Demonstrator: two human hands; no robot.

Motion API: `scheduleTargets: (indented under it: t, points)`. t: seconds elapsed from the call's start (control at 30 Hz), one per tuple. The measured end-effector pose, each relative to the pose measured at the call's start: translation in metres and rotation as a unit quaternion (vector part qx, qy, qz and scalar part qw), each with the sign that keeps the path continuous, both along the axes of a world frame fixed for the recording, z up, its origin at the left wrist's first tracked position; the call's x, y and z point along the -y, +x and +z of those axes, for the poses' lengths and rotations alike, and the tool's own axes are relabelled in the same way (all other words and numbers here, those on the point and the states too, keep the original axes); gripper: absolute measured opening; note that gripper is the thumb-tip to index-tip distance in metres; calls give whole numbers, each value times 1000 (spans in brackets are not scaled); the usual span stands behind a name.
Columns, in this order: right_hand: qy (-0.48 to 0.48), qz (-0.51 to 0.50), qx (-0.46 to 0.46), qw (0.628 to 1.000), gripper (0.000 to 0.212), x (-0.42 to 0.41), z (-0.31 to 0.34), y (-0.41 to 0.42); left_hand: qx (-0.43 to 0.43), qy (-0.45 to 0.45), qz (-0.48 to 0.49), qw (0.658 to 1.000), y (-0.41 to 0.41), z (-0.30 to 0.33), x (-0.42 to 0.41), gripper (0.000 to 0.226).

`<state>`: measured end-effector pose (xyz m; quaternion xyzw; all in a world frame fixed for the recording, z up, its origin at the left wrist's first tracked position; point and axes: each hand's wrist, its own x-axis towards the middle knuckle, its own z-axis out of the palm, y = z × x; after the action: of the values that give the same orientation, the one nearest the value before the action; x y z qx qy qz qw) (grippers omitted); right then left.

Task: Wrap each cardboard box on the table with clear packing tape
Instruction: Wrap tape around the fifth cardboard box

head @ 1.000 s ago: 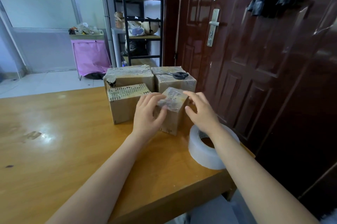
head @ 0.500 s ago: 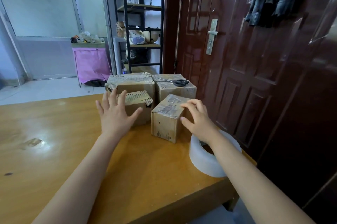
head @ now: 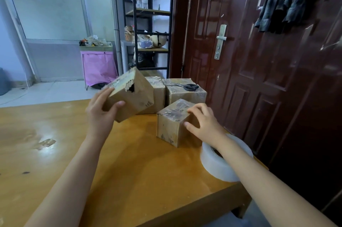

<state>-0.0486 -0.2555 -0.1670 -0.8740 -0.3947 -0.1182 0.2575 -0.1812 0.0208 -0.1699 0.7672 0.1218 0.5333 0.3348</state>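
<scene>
My left hand [head: 100,111] grips a torn cardboard box [head: 132,95] and holds it tilted above the wooden table [head: 74,162]. A smaller box [head: 169,127] with clear tape over its top stands near the right edge; my right hand [head: 204,124] holds its right side, fingers curled over the top corner. Two more boxes stand behind: one [head: 158,93] partly hidden by the lifted box, another [head: 185,92] with black-handled scissors [head: 188,86] on top. A big roll of clear packing tape [head: 220,164] lies flat by the table's right edge, under my right forearm.
A dark red door [head: 259,79] stands close along the table's right side. Behind the table are a black metal shelf [head: 151,29] and a pink bin [head: 99,66]. The table's left half shows bare wood with a tape scrap [head: 45,142].
My left hand left the small taped box, reached to the box behind and lifted it off the table, tilted. My right hand stayed on the taped box.
</scene>
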Motion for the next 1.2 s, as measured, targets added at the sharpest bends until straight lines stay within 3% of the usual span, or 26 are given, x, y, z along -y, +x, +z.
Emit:
scheduleTargets:
  t: [0.17, 0.33, 0.57, 0.73, 0.83, 1.03, 1.2]
  points:
    - [-82, 36, 130, 987, 43, -26, 8, -8, 52, 32, 34, 998, -1, 23, 7, 49]
    - [-80, 55, 156, 983, 39, -66, 10, -11, 51, 80, 52, 994, 1, 34, 16, 51]
    - [-87, 46, 82, 992, 43, -104, 15, -9, 30, 151, 95, 984, 0, 35, 14, 51]
    - [99, -12, 3, 995, 37, -90, 28, 9, 17, 177, 94, 980, -4, 33, 20, 57]
    - [130, -41, -3, 991, 32, -80, 44, 28, 1, 224, 59, 973, -2, 27, 31, 58]
    - [60, -29, -3, 998, 27, -93, 83, 64, -28, 353, -7, 935, 4, 17, 39, 54]
    - [-11, -1, -5, 1000, 34, -125, 98, 87, -34, 389, -22, 920, 1, 22, 50, 56]
